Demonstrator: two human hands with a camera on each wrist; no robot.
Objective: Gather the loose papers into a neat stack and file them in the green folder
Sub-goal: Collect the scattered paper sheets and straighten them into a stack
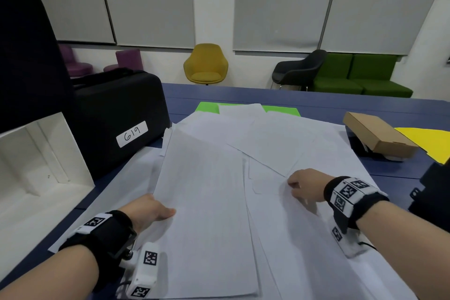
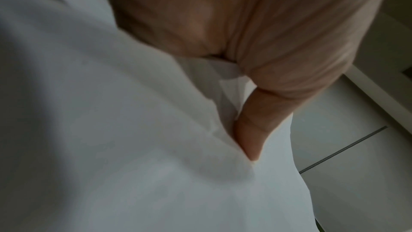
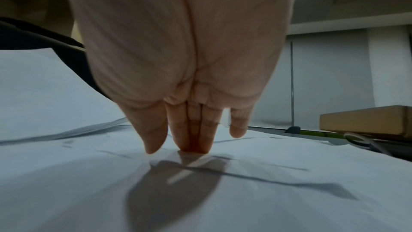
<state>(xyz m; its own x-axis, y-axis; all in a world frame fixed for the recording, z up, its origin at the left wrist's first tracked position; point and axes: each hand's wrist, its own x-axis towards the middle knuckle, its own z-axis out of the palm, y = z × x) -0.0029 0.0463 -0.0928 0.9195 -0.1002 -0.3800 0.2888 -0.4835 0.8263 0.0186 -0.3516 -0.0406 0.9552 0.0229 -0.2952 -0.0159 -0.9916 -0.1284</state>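
Several loose white papers lie overlapping across the blue table. The green folder lies flat at the far end, mostly covered by sheets. My left hand pinches the left edge of a large top sheet, thumb on top and fingers hidden beneath the paper. My right hand is at the right of the spread, with straight fingers pressing their tips down onto the papers.
A black case labelled 619 and a white shelf unit stand at the left. A cardboard box and a yellow folder lie at the right, with a black object at the right edge.
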